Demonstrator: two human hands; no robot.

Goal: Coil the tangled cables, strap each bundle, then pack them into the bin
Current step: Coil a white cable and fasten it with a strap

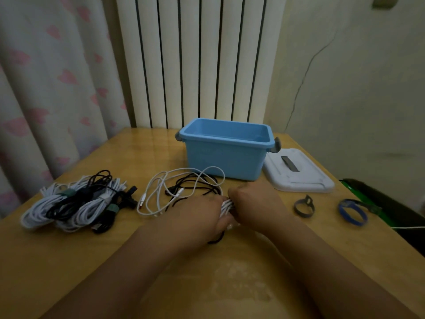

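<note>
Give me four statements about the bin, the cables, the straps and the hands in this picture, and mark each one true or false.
1. The blue bin holds cable bundles. False: its visible inside is bare; the strapped bundles lie on the table.
2. Both the left hand and right hand grip the white cable. True.
3. The white lid sits on the bin. False: it lies beside it.
4. Two loose straps, grey strap and blue strap, lie right of the hands. True.

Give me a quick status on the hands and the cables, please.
Left hand and right hand both gripping the white cable coil. Loose cables still tangled beside them. Blue bin open; nothing blocking it.
</note>
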